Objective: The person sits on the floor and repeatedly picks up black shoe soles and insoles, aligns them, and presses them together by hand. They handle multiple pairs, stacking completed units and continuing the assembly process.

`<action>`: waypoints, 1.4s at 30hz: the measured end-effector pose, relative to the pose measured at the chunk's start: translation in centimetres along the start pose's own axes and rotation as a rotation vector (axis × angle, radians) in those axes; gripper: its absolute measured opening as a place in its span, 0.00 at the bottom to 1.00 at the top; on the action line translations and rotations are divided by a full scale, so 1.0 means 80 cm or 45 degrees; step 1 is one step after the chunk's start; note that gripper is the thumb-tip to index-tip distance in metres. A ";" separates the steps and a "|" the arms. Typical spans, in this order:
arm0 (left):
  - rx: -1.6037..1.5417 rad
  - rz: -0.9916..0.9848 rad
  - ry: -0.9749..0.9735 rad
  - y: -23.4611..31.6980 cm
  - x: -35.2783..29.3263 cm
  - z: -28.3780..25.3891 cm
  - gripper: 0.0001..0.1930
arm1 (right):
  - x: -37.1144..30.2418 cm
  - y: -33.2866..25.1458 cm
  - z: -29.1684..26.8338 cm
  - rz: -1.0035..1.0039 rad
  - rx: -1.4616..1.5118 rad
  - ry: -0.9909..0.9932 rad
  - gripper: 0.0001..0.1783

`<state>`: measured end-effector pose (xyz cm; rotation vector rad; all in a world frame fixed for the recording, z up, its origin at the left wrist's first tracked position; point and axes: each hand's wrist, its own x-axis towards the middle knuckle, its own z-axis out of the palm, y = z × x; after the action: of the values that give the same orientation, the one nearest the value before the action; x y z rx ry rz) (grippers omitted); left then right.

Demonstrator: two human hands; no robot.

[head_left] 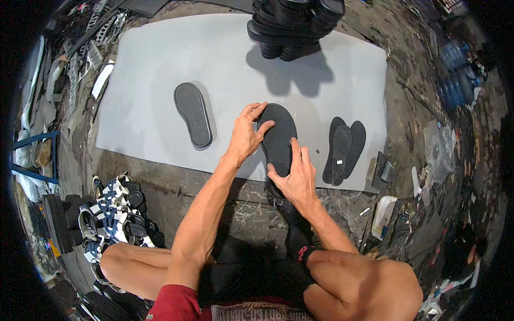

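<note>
A dark shoe sole (pixel 279 127) with a finely textured top is held between my hands, over the near edge of the pale sheet. My left hand (pixel 247 131) grips its upper left edge, thumb resting on the top face. Lower down, my right hand (pixel 297 174) clasps the narrower end, with the thumb on one side and the fingers on the other. Another dark sole (pixel 193 114) with a raised rim lies to the left. On the right, flat black insoles (pixel 340 144) overlap one another, and the front one bears a small white label.
Black soles (pixel 292 29) are piled at the sheet's far edge. White-and-blue strappy sandals (pixel 118 214) heap up beside my left knee. Scraps (pixel 91 59) litter the ground at far left. Blue plastic bottles (pixel 454 72) stand at right, beyond the pale sheet (pixel 144 59).
</note>
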<state>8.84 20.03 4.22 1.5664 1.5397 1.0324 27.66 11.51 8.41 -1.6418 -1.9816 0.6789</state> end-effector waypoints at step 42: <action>0.646 0.390 -0.495 0.067 -0.050 -0.004 0.42 | -0.057 0.066 -0.050 -0.131 0.256 -0.239 0.33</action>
<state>11.02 15.73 8.88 2.2513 1.3725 0.4497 34.95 8.15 7.87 -1.3913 -2.0348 0.9892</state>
